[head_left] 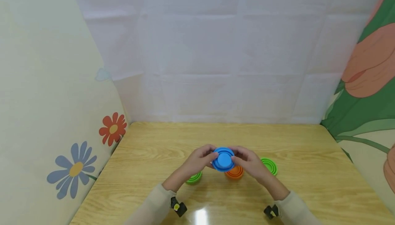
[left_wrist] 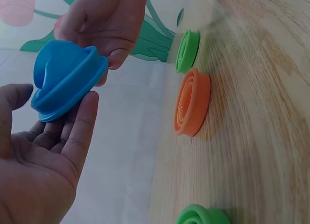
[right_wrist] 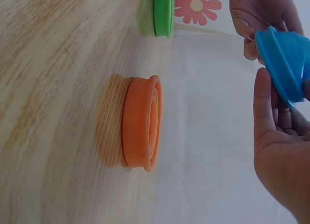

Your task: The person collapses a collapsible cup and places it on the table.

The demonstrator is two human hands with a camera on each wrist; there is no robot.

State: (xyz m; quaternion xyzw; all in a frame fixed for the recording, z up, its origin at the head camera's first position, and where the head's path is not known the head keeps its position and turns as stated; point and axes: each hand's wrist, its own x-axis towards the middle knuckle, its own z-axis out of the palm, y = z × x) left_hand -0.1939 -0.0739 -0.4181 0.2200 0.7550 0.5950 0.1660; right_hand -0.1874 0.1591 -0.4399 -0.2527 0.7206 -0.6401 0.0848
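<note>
Both hands hold a blue collapsible silicone cup (head_left: 224, 160) up above the table, its round base facing the head camera. The left hand (head_left: 199, 160) pinches its left side, thumb on the near face and fingers behind the rim. On the opposite side the right hand (head_left: 250, 163) grips it the same way. Seen from the left wrist, the cup's middle (left_wrist: 55, 64) stands out from its wide rim, with a dent in its wall. An orange collapsible cup (head_left: 234, 173), folded flat, sits on the table below the blue one, partly hidden by it in the head view.
A folded green cup (head_left: 194, 178) lies on the wooden table (head_left: 148, 190) under the left forearm, partly covered. Another green cup (head_left: 269, 166) lies beyond the right wrist. White cloth (head_left: 197, 95) hangs behind the table, and flower-printed panels (head_left: 40, 108) flank it.
</note>
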